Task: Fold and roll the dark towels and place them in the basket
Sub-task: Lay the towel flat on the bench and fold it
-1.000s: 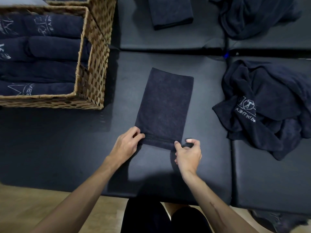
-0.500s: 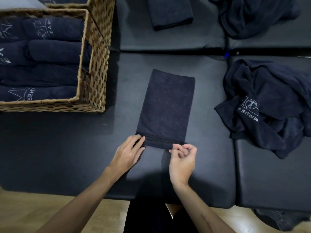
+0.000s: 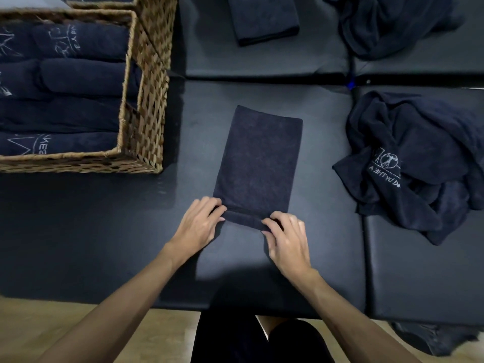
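Tabletop: black padded surface in several sections, carrying all items listed below.
Basket: woven wicker, at the left; already holds rows of rolled towels, some with pale printed logos.
Unfolded towels: loose dark heap at the right, logo showing; a second heap lies at the far right, with a folded piece beside it.
Folded towel: long dark strip lying flat at the centre, well apart from the basket, its near end turned over into a first narrow roll.
Handling: judged soft, limp and light; terry pile likely grips itself, so a roll should hold but will loosen if released early.
Where to hold: best at both ends of the rolled edge, pressing evenly so it stays straight.
Left hand: grip clenched on the left end of the rolled edge, fingers curled over it.
Right hand: grip pinching the right end, fingertips tucked onto the roll.
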